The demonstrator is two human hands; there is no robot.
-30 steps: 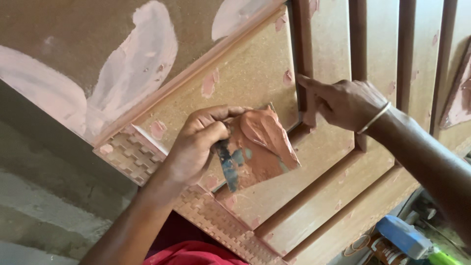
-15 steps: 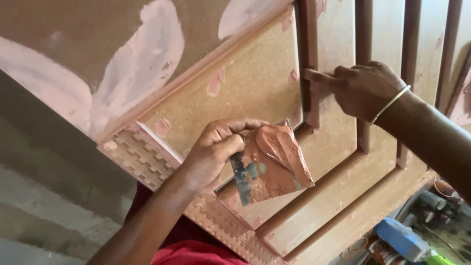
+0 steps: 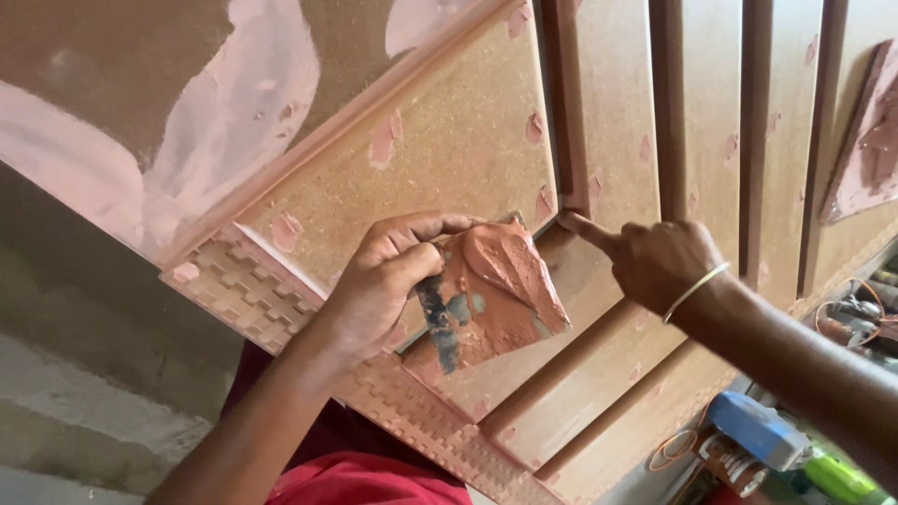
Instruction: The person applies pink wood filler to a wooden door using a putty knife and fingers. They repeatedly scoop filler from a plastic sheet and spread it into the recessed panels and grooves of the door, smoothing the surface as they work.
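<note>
The step in hand looks like filling small flaws in a wooden door panel (image 3: pixel 440 159) with reddish-brown putty. The panel fills most of the frame, tilted, with raised vertical slats (image 3: pixel 669 112) in the upper right and a carved basket-weave border (image 3: pixel 243 285) at lower left. Many small pink patches of dried or fresh filler dot the flat field.

The left hand (image 3: pixel 383 281), in the centre of the frame, is closed around the handle of a putty knife (image 3: pixel 491 290); its broad blade, loaded with a mound of putty (image 3: pixel 510 262), lies flat just above the panel, angled toward the lower right. The right hand (image 3: pixel 655 262), right of centre and wearing a thin bangle (image 3: pixel 694 290), holds nothing: its fingers are curled with only the forefinger out, its tip touching the foot of 1 slat where it meets the flat field.

Judging from this, the fingertip is pressing filler into that joint. The next move would call for more putty off the blade and a light, even pressure into the seam.

Tools, among them a blue device (image 3: pixel 758 425), lie at the lower right.
</note>
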